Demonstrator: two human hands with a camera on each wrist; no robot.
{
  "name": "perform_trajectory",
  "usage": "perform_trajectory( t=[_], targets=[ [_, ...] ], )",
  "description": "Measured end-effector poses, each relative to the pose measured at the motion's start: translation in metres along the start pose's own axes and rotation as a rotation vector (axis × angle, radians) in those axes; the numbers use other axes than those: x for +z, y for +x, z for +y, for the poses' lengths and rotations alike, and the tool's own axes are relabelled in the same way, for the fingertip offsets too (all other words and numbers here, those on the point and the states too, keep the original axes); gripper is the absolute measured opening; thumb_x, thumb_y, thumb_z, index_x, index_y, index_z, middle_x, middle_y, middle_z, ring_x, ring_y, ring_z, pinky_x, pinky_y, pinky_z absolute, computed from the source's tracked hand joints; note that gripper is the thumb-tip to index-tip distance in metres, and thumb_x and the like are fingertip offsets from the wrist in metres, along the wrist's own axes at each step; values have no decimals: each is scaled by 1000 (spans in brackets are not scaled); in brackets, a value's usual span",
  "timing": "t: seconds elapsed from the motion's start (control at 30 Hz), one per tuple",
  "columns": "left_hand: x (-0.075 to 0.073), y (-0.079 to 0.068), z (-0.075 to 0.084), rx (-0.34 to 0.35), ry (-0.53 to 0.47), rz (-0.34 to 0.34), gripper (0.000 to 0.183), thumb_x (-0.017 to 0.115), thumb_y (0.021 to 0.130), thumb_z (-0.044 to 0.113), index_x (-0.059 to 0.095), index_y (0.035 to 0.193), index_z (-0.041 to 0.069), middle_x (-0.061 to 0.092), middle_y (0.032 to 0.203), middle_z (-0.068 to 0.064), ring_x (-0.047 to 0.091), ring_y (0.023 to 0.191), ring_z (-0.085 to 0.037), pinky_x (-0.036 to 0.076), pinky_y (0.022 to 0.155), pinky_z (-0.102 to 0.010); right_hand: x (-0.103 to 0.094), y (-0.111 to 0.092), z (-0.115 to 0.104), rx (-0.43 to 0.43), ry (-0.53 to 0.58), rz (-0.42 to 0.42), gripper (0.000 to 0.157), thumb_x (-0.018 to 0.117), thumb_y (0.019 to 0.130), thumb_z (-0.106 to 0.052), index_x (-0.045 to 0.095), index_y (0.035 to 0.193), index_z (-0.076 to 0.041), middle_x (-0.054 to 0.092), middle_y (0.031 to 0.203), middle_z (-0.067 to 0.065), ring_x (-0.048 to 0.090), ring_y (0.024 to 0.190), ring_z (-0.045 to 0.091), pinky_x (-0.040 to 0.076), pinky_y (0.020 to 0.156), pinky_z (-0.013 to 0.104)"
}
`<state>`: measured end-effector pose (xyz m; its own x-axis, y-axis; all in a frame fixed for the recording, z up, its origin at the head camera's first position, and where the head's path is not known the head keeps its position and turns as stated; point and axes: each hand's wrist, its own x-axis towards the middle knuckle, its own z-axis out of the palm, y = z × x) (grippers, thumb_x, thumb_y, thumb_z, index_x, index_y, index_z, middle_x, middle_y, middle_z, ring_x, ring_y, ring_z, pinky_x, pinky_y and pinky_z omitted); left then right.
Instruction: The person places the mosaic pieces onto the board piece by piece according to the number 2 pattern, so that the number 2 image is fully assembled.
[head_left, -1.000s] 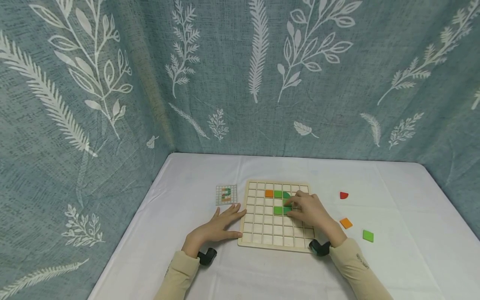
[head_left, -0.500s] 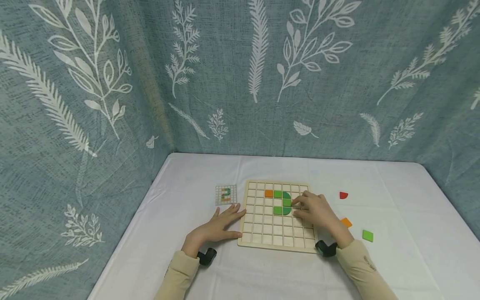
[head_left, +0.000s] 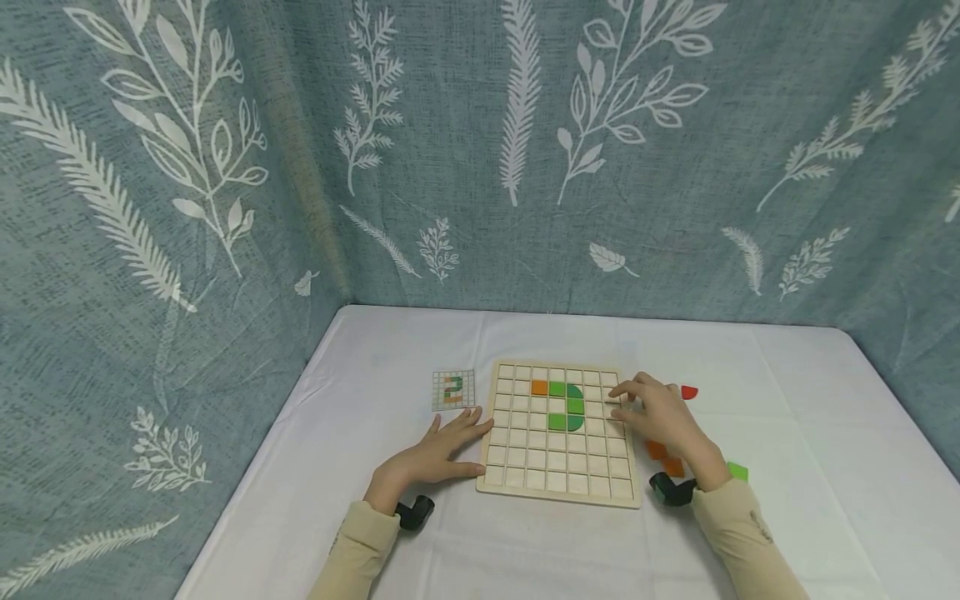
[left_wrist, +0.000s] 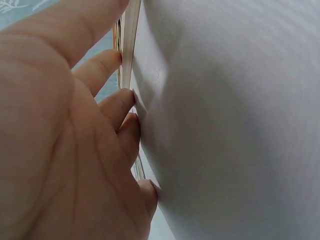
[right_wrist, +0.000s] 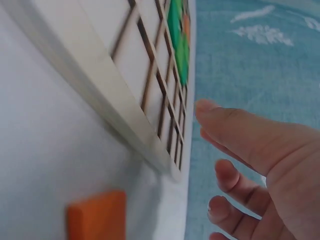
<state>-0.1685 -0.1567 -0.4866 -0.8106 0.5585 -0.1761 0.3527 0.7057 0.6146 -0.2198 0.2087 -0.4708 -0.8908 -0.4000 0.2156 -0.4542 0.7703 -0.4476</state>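
A wooden grid board (head_left: 525,481) lies on the white table. Set in its cells are an orange square tile (head_left: 539,387), several green square tiles (head_left: 575,406) and two dark green quarter-round tiles (head_left: 574,422). My left hand (head_left: 435,454) rests at the board's left edge, fingers spread and touching it, also seen with its palm (left_wrist: 75,150) in the left wrist view. Over the board's right edge hovers my right hand (head_left: 663,418), its fingers relaxed and apart with nothing between them. Below it, orange tiles (head_left: 673,467) lie beside the board, partly hidden by the hand.
A small pattern card (head_left: 453,389) showing a coloured "2" lies left of the board. Right of it are a red quarter-round tile (head_left: 689,392) and a green square tile (head_left: 738,472), partly covered by the right arm. A patterned curtain (head_left: 480,167) hangs behind the table.
My right hand has let go of the green square in the right column and moved right to the board's edge. Orange tiles beside the board have come into sight. The left hand stays put.
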Motion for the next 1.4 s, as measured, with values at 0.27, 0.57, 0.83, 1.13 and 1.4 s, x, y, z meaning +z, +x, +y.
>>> perform_trajectory(
  t=[0.27,0.57,0.83,1.13,1.4],
  targets=[
    [-1,-1,2,18,-12,-2,70,60,89,38,28,147,16,13,155,-12,6,143,-30,-10,111,-57,-13,-5,21,122,-58,36,28,70,83,-23,67,107,-11,54,84,4,38,58,14,26,65,34],
    [-1,-2,1,24,-6,7,70,59,89,38,28,147,15,14,155,-13,7,143,-31,-9,111,-58,-22,-12,41,278,-70,128,29,66,86,-26,66,108,-6,51,82,10,46,64,20,30,66,41],
    [0,-2,1,33,-12,11,70,59,89,38,28,147,15,14,154,-13,7,143,-32,-9,111,-59,-31,-16,49,360,-100,143,34,65,86,-25,64,110,-1,55,88,17,51,70,26,33,64,44],
    [0,0,0,23,6,7,70,59,89,40,27,147,17,13,155,-11,6,143,-30,-9,111,-58,-34,-20,58,470,-125,78,44,66,84,-31,59,115,1,53,91,20,52,78,32,34,69,51],
    [1,0,-1,40,-9,6,71,58,89,40,27,147,14,13,155,-14,7,143,-32,-8,111,-60,-33,-22,61,509,-119,51,49,65,85,-36,56,115,1,52,95,23,52,85,36,35,70,53]
  ],
)
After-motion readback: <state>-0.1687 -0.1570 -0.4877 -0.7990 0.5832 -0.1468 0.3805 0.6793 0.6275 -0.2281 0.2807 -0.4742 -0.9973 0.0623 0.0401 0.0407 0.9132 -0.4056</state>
